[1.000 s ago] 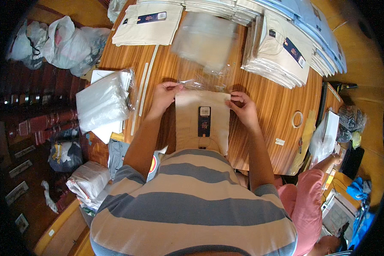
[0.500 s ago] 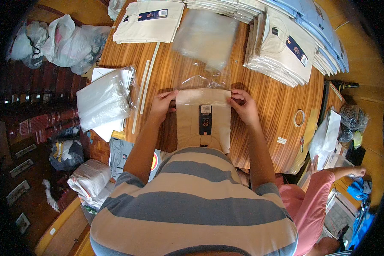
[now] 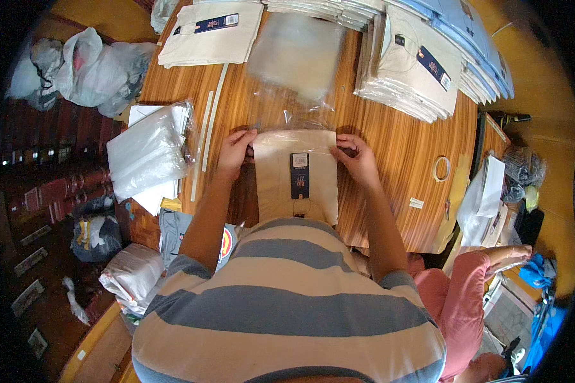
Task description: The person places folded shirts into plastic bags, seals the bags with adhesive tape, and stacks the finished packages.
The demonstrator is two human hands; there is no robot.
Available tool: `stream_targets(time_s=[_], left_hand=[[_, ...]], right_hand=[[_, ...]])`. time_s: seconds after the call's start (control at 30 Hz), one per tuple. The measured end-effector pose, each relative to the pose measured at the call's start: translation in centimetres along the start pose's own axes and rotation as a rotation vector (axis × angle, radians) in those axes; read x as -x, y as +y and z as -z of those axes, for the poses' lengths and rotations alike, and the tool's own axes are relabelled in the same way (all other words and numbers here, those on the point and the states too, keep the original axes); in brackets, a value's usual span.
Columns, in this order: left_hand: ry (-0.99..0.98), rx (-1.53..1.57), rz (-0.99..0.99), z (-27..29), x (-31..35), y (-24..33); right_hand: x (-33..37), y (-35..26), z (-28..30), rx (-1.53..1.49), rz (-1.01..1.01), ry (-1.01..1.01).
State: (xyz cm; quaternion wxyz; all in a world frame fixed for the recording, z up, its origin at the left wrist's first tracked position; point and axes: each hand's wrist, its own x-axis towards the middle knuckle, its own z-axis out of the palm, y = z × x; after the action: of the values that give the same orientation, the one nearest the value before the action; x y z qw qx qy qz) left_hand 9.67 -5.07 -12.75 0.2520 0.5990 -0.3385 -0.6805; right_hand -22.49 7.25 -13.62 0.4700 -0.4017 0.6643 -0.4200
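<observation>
Since a second ago, a glossy strip of film [image 3: 294, 136] has come to lie across the far end of the garment [image 3: 273, 175], and the co-worker's hand [image 3: 514, 253] has moved outward. The cream garment, with its dark tag [image 3: 299, 175], lies between the left hand [image 3: 236, 152] and the right hand [image 3: 359, 159]. Each hand pinches one far corner, thumb against fingers. Under both runs the wood-grained counter [image 3: 399, 163]. Straight beyond the hands lie clear sleeves [image 3: 295, 60]; beyond the left hand, a second garment [image 3: 212, 39]; beyond the right, a cream stack [image 3: 416, 75] backed by a blue stack [image 3: 469, 32]. A ring [image 3: 441, 168] sits to the right hand's right. Left of the left hand are more sleeves [image 3: 148, 153] on white sheets, and past the counter, stuffed bags [image 3: 91, 71].

The garment's near end disappears at the striped shirt [image 3: 287, 274]. The blue stack is cut off above. Where the film's edges run is hard to make out, and the room's far left is too dark to read.
</observation>
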Motion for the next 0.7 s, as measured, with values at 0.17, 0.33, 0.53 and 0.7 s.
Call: stream_targets(time_s=[0.17,0.33,0.53,0.7], left_hand=[[-0.173,-0.082,-0.079,1.5,1.5,-0.1],[-0.228,-0.147,-0.056,1.9,1.7,-1.4],[-0.36,-0.362,0.014,2.2,3.1,-0.6],[-0.044,-0.278,-0.621,0.7,0.7,-3.8]], right_hand=[[-0.1,1.0,0.2,0.003,0.015,0.011],[0.1,-0.3,0.2,0.046,-0.012,0.002],[1.1,-0.1,0.9,-0.006,-0.07,-0.035],[1.5,0.3,1.9,-0.023,-0.092,-0.107]])
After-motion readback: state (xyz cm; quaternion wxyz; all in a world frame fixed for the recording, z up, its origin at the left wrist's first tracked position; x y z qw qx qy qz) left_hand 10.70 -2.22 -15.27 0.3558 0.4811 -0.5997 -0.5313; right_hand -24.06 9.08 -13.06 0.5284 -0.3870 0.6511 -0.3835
